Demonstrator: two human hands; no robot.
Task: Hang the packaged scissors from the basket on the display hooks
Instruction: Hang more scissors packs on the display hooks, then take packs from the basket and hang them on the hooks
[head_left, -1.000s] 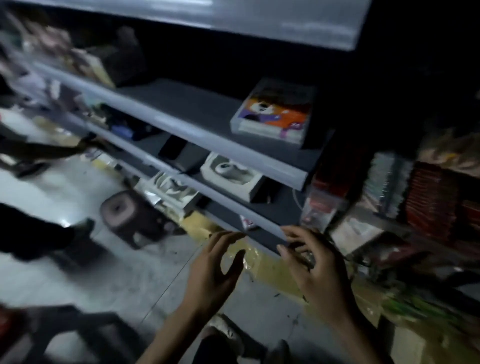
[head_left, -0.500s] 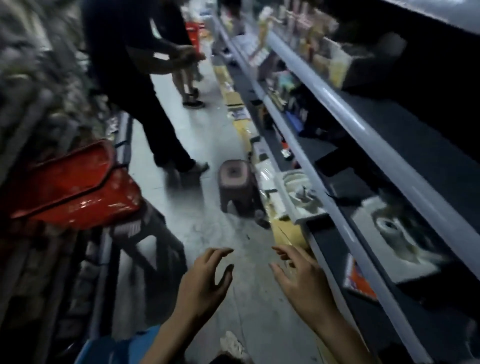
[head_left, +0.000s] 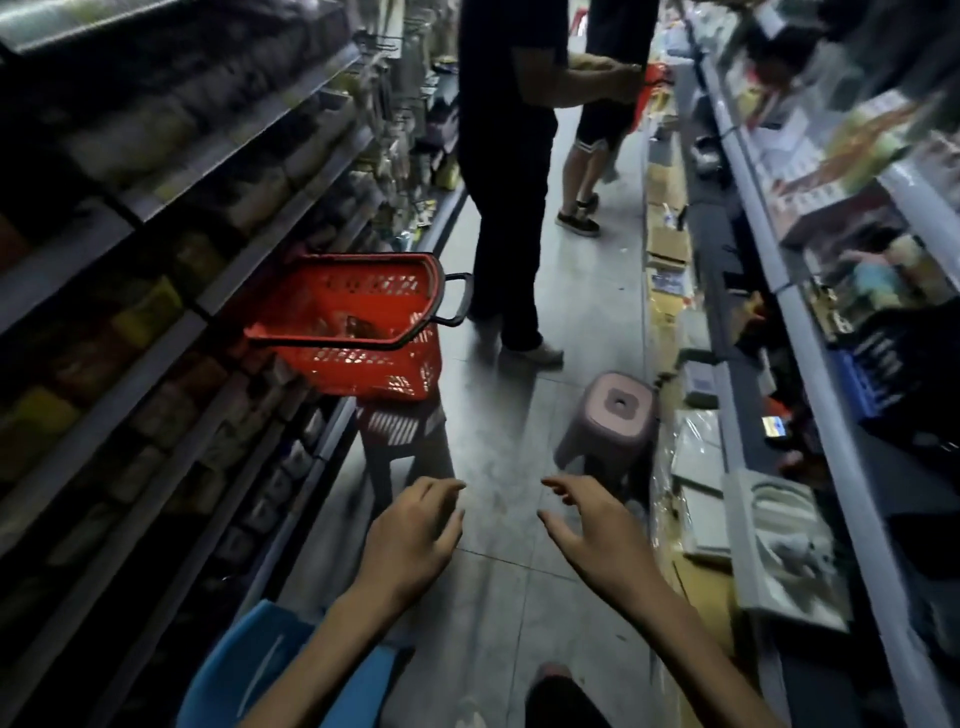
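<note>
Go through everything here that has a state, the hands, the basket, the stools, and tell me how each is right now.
Left hand: open, fingers loosely bent, holding nothing.
Right hand: open, fingers spread, holding nothing.
Red basket: upright on a dark stool, a few items inside.
Pink stool: upright on the floor.

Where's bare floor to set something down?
Bare floor lies between the red basket and the pink stool, down to the left hand and right hand. Crowded: packages line the right side, and two people stand farther up.
</note>
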